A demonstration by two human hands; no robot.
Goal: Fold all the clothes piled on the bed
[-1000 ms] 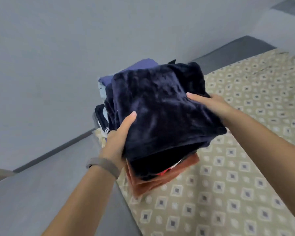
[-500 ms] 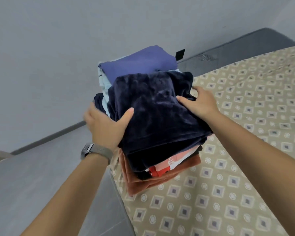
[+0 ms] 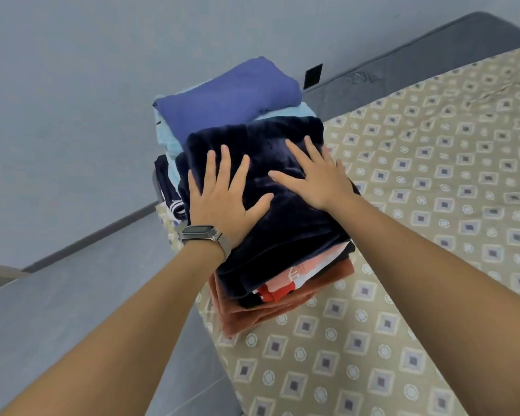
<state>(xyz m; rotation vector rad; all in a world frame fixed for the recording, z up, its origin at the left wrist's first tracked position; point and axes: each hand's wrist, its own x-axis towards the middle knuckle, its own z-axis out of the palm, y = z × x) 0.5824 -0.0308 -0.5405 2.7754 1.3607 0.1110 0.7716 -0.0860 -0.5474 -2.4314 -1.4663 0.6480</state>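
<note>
Compared with the frame half a second earlier, both hands have released their side grip on the dark navy fleece garment (image 3: 282, 211) and now lie flat on its upper face. Earlier, the left hand cupped the garment's left edge with the thumb on top, and the right hand gripped its far right edge; the garment now sits level on the stack rather than tilted.

The folded garment is the top layer of the near stack of folded clothes (image 3: 282, 292), which stands at the corner of the bed (image 3: 433, 265) on the patterned beige bedspread. Its long axis runs from the near edge of the bed away toward the wall, slightly angled to the right. Below it, pink, red, black and rust-coloured folded layers show at the near end.

A second stack stands just behind, touching the first, topped by a folded blue garment (image 3: 228, 100) over a light blue one (image 3: 168, 136).

Left hand (image 3: 222, 193): palm down, fingers straight and spread, pressing the left half of the fleece garment; nothing grasped. A wristband (image 3: 203, 232) sits on the wrist. Right hand (image 3: 315, 175): palm down, fingers straight and spread, pressing the far right portion; nothing grasped. Both forearms extend from the lower frame edge, converging on the stack.
</note>
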